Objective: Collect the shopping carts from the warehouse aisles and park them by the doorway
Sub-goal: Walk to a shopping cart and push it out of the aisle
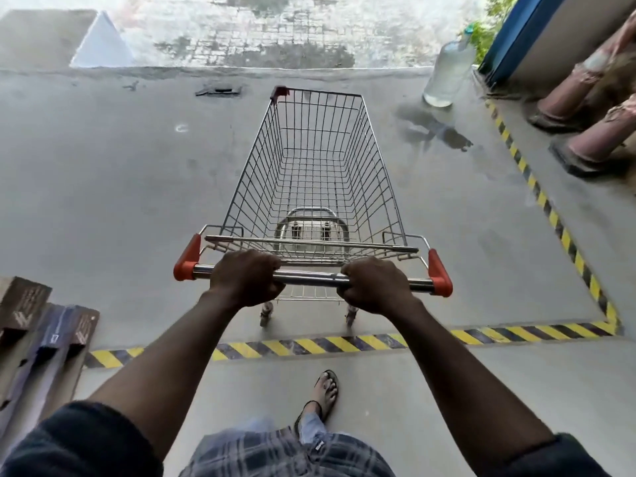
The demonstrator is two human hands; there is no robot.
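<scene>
Item: shopping cart (316, 166), wire basket empty; stands on the concrete floor (103, 184), rear wheels just beyond the hazard stripe (309, 346), nose toward the floor's far edge and the wet paving outside. Left hand (246, 278) and right hand (373, 287) both wrapped round the steel handle bar (309, 277), fingers curled over it. Risks, as judged: puddle (433, 127) ahead right, where a wheel or sandal may slip; water bottle (447, 74) near the edge, likely clipped if the cart drifts right; cones (585, 87) further right; far edge, cart may roll over it if not checked.
</scene>
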